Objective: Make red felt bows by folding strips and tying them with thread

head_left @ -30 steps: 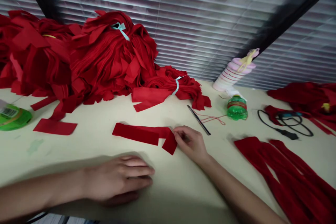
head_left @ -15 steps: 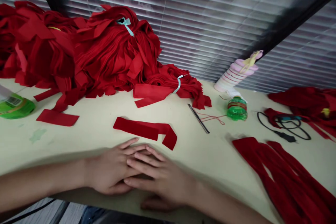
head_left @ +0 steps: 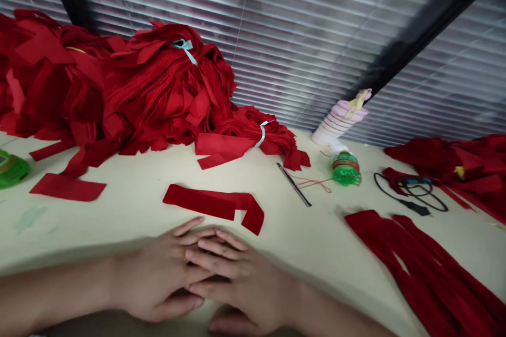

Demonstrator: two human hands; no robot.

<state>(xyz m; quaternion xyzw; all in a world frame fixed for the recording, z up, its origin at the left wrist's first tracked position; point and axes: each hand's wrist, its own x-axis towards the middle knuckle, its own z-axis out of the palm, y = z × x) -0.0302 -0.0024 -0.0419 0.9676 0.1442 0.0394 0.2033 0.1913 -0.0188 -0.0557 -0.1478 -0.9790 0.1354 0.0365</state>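
My left hand (head_left: 158,274) lies flat on the pale table (head_left: 130,205) near its front edge, fingers stretched out. My right hand (head_left: 241,279) rests on top of its fingers, also flat and open. Neither hand holds anything. Just beyond the fingertips lies a folded red fabric strip (head_left: 215,205), a little apart from both hands.
A big heap of bundled red strips (head_left: 130,89) fills the back left. A loose red piece (head_left: 67,188) lies at the left, long red strips (head_left: 427,268) at the right. A thin dark tool (head_left: 293,191), a green bottle (head_left: 347,168), a black cord (head_left: 411,195) and blinds behind.
My right hand let go of the folded strip's end and came back to lie over my left hand. The view has since shifted slightly.
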